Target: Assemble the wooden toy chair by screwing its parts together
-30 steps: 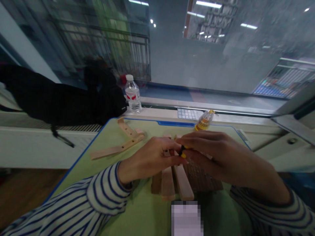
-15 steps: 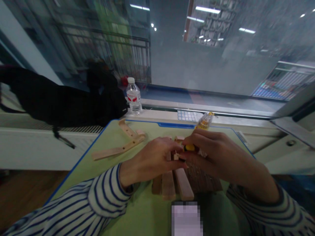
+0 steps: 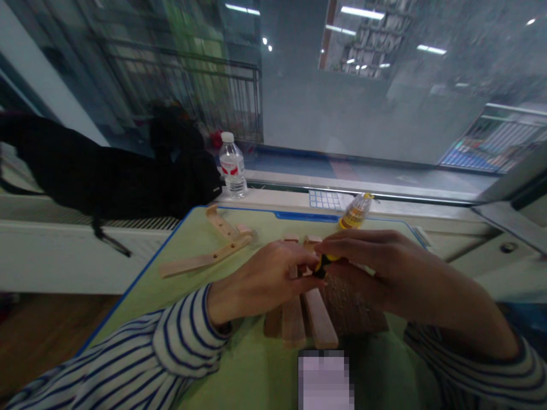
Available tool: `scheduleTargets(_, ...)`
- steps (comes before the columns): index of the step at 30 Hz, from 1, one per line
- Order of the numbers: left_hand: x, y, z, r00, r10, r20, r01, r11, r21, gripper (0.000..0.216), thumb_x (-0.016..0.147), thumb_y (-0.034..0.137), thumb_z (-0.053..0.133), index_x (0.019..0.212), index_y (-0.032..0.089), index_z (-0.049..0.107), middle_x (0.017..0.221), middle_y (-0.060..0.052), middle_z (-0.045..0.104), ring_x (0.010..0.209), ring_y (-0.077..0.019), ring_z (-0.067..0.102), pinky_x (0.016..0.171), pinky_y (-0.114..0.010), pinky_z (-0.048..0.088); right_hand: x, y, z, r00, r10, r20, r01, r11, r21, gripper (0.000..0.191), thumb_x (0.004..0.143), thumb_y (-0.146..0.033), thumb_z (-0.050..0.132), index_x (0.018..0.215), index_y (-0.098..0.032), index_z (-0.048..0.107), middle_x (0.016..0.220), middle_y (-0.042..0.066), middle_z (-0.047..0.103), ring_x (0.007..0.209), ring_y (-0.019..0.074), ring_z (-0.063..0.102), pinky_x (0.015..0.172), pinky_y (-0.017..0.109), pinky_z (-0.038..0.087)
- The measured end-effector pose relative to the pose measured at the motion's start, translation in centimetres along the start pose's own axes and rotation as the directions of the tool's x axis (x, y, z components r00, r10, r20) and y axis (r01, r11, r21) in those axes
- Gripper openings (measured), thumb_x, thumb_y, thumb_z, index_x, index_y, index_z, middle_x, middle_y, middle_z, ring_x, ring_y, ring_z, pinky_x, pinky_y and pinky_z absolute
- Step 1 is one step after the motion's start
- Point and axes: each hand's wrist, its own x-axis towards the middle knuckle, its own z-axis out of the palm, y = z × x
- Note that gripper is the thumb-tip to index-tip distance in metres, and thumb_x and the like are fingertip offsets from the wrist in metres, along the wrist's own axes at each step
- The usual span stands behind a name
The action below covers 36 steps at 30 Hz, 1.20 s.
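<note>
My left hand [image 3: 262, 280] rests on a set of pale wooden slats [image 3: 308, 319] on the green table [image 3: 179, 250], its fingers curled and pinching at the slats' upper part. My right hand [image 3: 376, 263] is closed round a small yellow and black tool [image 3: 323, 261], whose tip meets the wood right by my left fingertips. The point of contact is hidden by the fingers. Both sleeves are white with blue stripes.
A jointed wooden piece [image 3: 209, 245] lies at the table's far left. A small yellow-labelled bottle [image 3: 355, 210] stands at the far edge. On the sill behind are a water bottle [image 3: 232, 166] and a black bag [image 3: 106, 171]. A window rises beyond.
My right hand has turned slightly round the tool and shifted a little; the left hand stays on the slats. The camera moved a touch.
</note>
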Motion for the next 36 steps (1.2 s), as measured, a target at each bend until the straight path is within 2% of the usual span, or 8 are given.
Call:
scheduleTargets(3, -0.03, 0.12, -0.25, 0.998, 0.050, 0.030, -0.049, 0.998, -0.046, 0.011, 0.089, 0.026, 0.056, 0.083, 0.018, 0.061, 0.083, 0.002, 0.060, 0.080, -0.0129, 0.056, 0.072, -0.024, 0.039, 0.11, -0.08, 0.11, 0.998, 0.063, 0.010, -0.062, 0.995, -0.082, 0.018, 0.093, -0.030, 0.049, 0.100, -0.022, 0.063, 0.095, 0.004, 0.069, 0.085, 0.0170, 0.064, 0.071, 0.028, 0.046)
scheduleTargets(7, 0.02, 0.03, -0.50, 0.992, 0.100, 0.082, -0.089, 0.988, -0.124, 0.013, 0.092, 0.018, 0.049, 0.084, 0.018, 0.060, 0.087, 0.001, 0.061, 0.084, -0.0123, 0.056, 0.075, -0.023, 0.039, 0.28, -0.33, 0.35, 0.993, 0.120, 0.004, -0.117, 0.978, -0.171, 0.025, 0.094, -0.040, 0.046, 0.092, -0.019, 0.061, 0.077, 0.002, 0.064, 0.067, 0.0152, 0.059, 0.059, 0.028, 0.038)
scheduleTargets(12, 0.07, -0.07, -0.44, 0.992, 0.103, 0.069, -0.091, 0.984, -0.155, 0.010, 0.091, 0.015, 0.051, 0.086, 0.018, 0.060, 0.088, 0.001, 0.061, 0.083, -0.0120, 0.056, 0.074, -0.023, 0.040, 0.38, -0.38, 0.52, 0.990, 0.138, 0.011, -0.134, 0.976, -0.172, 0.026, 0.095, -0.041, 0.044, 0.088, -0.019, 0.058, 0.075, 0.001, 0.062, 0.067, 0.0144, 0.057, 0.059, 0.027, 0.035)
scheduleTargets(17, 0.04, 0.11, -0.29, 0.999, 0.028, 0.020, -0.026, 0.993, -0.111, 0.009, 0.085, 0.027, 0.061, 0.091, 0.019, 0.064, 0.090, 0.001, 0.064, 0.081, -0.0135, 0.057, 0.074, -0.024, 0.040, 0.50, -0.54, 0.55, 0.991, 0.132, 0.022, -0.126, 0.977, -0.174, 0.024, 0.094, -0.038, 0.046, 0.088, -0.019, 0.058, 0.074, 0.001, 0.062, 0.065, 0.0144, 0.057, 0.058, 0.027, 0.037)
scheduleTargets(21, -0.09, 0.04, -0.29, 0.999, -0.041, 0.023, 0.043, 0.993, -0.108, 0.023, 0.088, 0.039, 0.056, 0.092, 0.019, 0.066, 0.091, 0.000, 0.066, 0.084, -0.0145, 0.058, 0.074, -0.025, 0.040, 0.49, -0.64, 0.38, 0.994, 0.111, 0.005, -0.109, 0.981, -0.163, 0.023, 0.093, -0.040, 0.048, 0.096, -0.020, 0.059, 0.084, 0.002, 0.067, 0.073, 0.0166, 0.062, 0.063, 0.028, 0.043)
scheduleTargets(26, -0.20, -0.14, -0.34, 0.999, -0.030, 0.019, 0.032, 0.993, -0.115, 0.021, 0.087, 0.038, 0.058, 0.091, 0.019, 0.067, 0.084, 0.002, 0.065, 0.076, -0.0119, 0.058, 0.069, -0.023, 0.039, 0.07, -0.81, -0.04, 0.999, 0.016, -0.028, -0.019, 0.996, -0.085, 0.023, 0.092, -0.031, 0.052, 0.112, -0.022, 0.056, 0.109, 0.004, 0.067, 0.095, 0.0172, 0.064, 0.077, 0.028, 0.049)
scheduleTargets(30, -0.18, -0.40, -0.13, 1.000, -0.009, 0.016, 0.011, 0.994, -0.106, 0.016, 0.087, 0.033, 0.061, 0.096, 0.020, 0.066, 0.089, 0.002, 0.065, 0.084, -0.0130, 0.058, 0.075, -0.024, 0.040, -0.05, -0.91, -0.05, 1.000, -0.011, 0.005, 0.011, 0.998, -0.057, 0.029, 0.092, -0.021, 0.050, 0.121, -0.025, 0.054, 0.109, 0.002, 0.068, 0.099, 0.0164, 0.063, 0.084, 0.029, 0.049)
scheduleTargets(36, -0.18, -0.54, -0.09, 0.999, 0.004, 0.037, 0.000, 0.994, -0.106, 0.011, 0.087, 0.026, 0.060, 0.096, 0.020, 0.065, 0.092, 0.002, 0.066, 0.085, -0.0129, 0.059, 0.075, -0.024, 0.040, 0.10, -0.90, 0.25, 1.000, 0.002, 0.006, -0.002, 0.997, -0.072, 0.027, 0.093, -0.023, 0.047, 0.119, -0.025, 0.057, 0.104, 0.003, 0.068, 0.098, 0.0178, 0.064, 0.085, 0.032, 0.050)
